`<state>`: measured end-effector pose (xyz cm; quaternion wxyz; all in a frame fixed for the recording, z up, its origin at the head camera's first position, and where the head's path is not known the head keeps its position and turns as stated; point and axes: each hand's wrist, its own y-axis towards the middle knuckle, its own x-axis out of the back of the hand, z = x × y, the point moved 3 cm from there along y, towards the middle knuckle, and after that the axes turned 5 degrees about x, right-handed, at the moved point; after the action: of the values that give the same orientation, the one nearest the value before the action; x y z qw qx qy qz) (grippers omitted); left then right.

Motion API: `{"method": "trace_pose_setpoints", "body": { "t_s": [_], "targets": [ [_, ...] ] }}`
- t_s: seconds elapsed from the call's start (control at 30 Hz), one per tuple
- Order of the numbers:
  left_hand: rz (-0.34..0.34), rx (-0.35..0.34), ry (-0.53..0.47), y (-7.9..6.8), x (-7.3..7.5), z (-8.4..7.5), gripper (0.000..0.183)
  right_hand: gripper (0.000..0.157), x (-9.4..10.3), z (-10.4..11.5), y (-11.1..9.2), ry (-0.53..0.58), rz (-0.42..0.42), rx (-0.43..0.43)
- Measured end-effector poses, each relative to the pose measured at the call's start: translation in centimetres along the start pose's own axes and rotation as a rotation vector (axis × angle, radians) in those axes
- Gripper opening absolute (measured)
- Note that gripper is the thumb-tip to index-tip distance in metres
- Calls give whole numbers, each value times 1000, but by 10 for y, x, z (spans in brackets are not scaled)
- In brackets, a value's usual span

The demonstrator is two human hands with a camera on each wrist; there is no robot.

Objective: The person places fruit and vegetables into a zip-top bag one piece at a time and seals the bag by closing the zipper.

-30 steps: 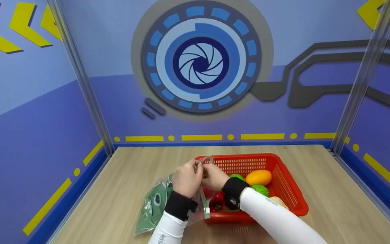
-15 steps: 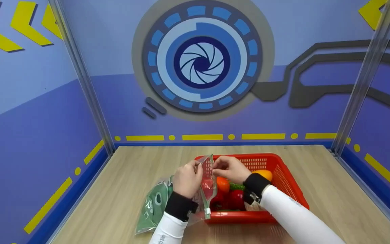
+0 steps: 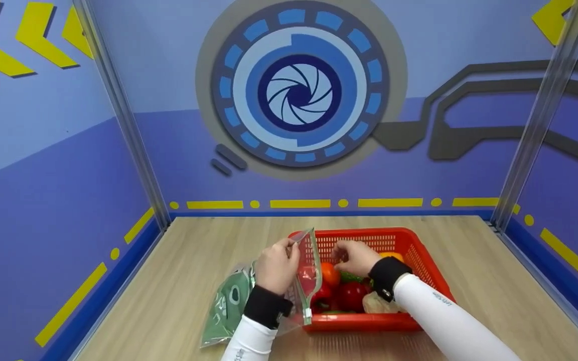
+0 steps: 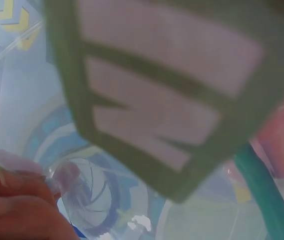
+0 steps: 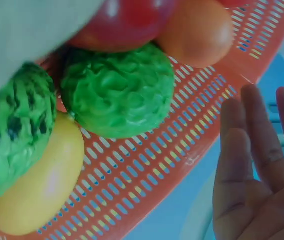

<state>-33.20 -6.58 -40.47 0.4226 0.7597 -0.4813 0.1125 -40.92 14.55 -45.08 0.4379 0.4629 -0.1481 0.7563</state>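
My left hand (image 3: 276,265) pinches the upper edge of a clear zip bag (image 3: 226,307) with green print, whose mouth gapes toward the basket. A white slider (image 3: 308,313) sits at the bottom end of its green zip strip. In the left wrist view the fingers (image 4: 19,210) hold the plastic, and blurred green print fills the top. My right hand (image 3: 356,256) hovers over the red basket (image 3: 364,322), holding nothing; its fingers show fairly straight in the right wrist view. Below it lie an orange-red tomato (image 3: 329,274) and a dark red round fruit (image 3: 352,295).
Also in the basket are a pale lumpy piece (image 3: 379,303), a green bumpy piece (image 5: 119,90), a dark-streaked green one (image 5: 17,125) and a yellow oval fruit (image 5: 37,185). The wooden table (image 3: 178,281) ends at printed blue walls (image 3: 289,188) at the back and sides.
My right hand has let go of the bag's mouth and moved right, over the basket. The mouth now stands wider. My left hand keeps its pinch in the same place.
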Motion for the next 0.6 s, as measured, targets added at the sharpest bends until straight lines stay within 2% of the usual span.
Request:
{"method": "trace_pose_setpoints", "body": {
  "t_s": [0.23,0.43,0.6],
  "targets": [
    [14,-5,-33,1,1,0,14,32,-3,-15,3,-131,13,-84],
    [-40,-46,36,0,1,1,11,51,-4,-38,0,-118,54,-191],
    [-47,-41,37,1,0,1,11,57,-11,-47,1,-129,66,-195]
  ]
}}
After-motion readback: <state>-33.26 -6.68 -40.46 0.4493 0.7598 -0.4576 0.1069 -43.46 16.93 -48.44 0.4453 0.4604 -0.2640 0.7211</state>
